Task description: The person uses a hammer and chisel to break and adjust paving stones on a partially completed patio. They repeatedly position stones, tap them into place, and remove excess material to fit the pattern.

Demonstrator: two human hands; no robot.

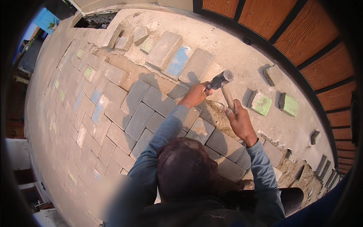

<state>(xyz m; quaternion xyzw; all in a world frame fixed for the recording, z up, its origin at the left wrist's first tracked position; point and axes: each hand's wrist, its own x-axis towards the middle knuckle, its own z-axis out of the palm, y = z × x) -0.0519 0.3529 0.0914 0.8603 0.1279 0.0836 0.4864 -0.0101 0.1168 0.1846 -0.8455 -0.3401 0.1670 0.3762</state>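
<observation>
My right hand [242,123] is wrapped round the wooden handle of a hammer [228,94]. The dark metal head of the hammer is raised, at the far end of the handle. Right against that head is my left hand [195,94], its fingers closed. Whether they grip the head itself or some small thing beside it, I cannot tell. Under both hands runs a sandy strip along the edge of the laid grey paving blocks [141,122]. A loose grey block [196,66] lies just beyond my left hand, next to a blue-stained block [178,61].
More loose blocks [163,50] lie along the far concrete edge. Green-faced block pieces [260,103] and a broken piece [273,75] sit to the right. A brown slatted gate [287,26] with a black frame curves along the far right. At the far left is a pit [96,22].
</observation>
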